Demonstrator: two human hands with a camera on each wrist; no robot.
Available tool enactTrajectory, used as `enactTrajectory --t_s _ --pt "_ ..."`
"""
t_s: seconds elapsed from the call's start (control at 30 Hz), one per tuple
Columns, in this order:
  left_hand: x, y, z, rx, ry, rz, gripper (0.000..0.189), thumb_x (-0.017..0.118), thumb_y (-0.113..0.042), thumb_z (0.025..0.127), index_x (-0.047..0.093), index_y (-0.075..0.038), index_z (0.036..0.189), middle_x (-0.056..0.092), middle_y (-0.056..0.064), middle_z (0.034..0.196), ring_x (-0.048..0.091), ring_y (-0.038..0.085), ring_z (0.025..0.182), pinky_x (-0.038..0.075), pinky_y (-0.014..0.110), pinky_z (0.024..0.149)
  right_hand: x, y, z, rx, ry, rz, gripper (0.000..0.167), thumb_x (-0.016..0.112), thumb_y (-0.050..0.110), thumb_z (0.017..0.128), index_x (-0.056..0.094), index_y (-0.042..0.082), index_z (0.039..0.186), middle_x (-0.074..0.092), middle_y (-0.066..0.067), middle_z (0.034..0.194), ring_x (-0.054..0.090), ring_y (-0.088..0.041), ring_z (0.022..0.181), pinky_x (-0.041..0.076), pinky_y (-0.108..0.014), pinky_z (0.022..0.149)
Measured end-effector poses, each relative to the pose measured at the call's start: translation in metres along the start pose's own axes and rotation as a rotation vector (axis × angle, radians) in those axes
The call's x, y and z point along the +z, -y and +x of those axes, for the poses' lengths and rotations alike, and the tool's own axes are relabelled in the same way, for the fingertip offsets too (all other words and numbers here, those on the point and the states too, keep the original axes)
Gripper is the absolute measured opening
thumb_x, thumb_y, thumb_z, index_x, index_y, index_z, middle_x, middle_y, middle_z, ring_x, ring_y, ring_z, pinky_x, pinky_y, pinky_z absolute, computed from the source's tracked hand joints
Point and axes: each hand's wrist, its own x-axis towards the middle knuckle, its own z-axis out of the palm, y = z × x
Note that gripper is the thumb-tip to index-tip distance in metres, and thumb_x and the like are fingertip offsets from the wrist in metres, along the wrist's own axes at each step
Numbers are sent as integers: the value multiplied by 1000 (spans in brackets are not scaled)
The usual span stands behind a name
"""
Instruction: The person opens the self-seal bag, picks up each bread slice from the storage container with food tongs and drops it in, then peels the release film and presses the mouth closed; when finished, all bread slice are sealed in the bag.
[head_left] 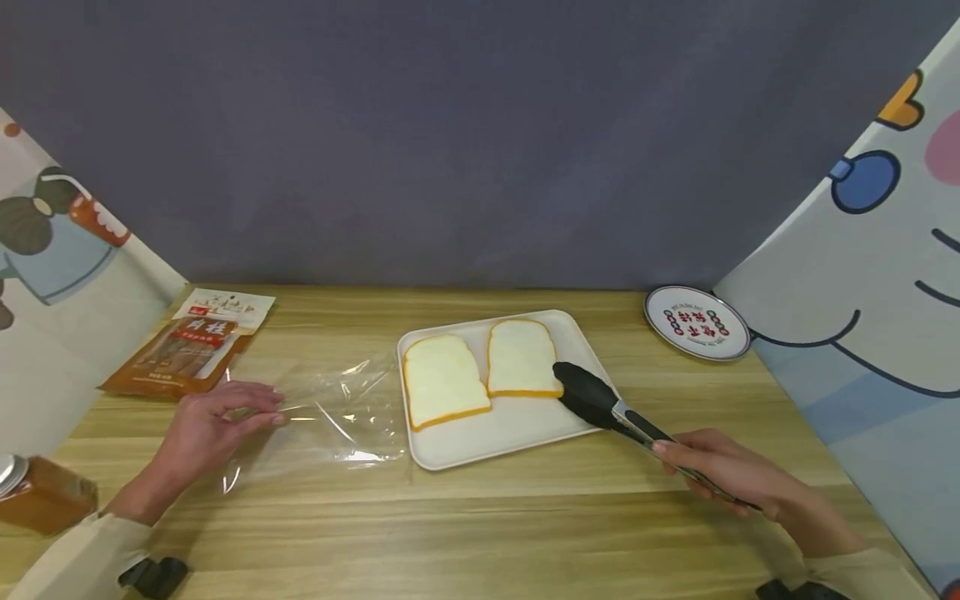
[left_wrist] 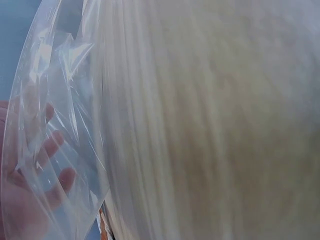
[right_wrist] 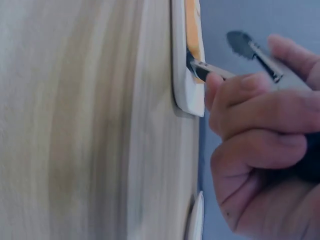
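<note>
A clear plastic bag (head_left: 348,417) lies on the table at the left of the tray. My left hand (head_left: 228,421) holds the bag, thumb and fingertips close together at its upper part; in the left wrist view, the fingers (left_wrist: 57,142) show through the film. My right hand (head_left: 723,467) grips black-tipped metal tongs (head_left: 637,425). Their dark head meets the lower right corner of the right bread slice (head_left: 522,358). A second bread slice (head_left: 444,379) lies to its left, both flat on a white tray (head_left: 517,421). The tongs' two tips stand apart in the right wrist view.
An orange-brown food packet (head_left: 168,354) lies at the back left. At the left edge there is a jar (head_left: 56,496) of reddish-brown contents with a silver lid. A round plate (head_left: 678,337) with red print sits at the back right. Patterned side panels and a grey back wall enclose the table.
</note>
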Motion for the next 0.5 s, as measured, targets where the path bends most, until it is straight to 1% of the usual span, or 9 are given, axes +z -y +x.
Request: enactTrajectory --t_s 0.1,0.27,0.37,0.5 --pt "0 0 0 14 -5 9 36 87 3 49 75 -9 80 72 2 83 63 2 87 42 6 80 5 -2 4 -1 -15 7 50 47 38 100 48 -12 91 39 -1 52 27 -7 32 29 -23 28" --pt "-1 -2 1 2 8 7 35 87 4 50 75 -8 80 71 3 83 63 3 88 43 6 80 7 -6 9 4 -8 52 53 51 35 98 42 -16 90 39 -1 52 31 -7 31 30 -23 30" --pt "-2 -3 1 2 9 6 35 87 5 50 74 -7 80 71 3 82 63 3 88 43 7 80 7 -8 10 1 -8 59 52 52 35 98 41 -15 89 42 -2 54 33 -8 32 33 -23 31" --pt "-1 -3 1 14 4 9 37 87 5 48 75 -8 80 71 0 83 64 6 86 43 6 79 6 -11 9 -25 -23 29 47 52 33 98 43 -12 86 44 -4 57 36 -10 34 37 -25 31"
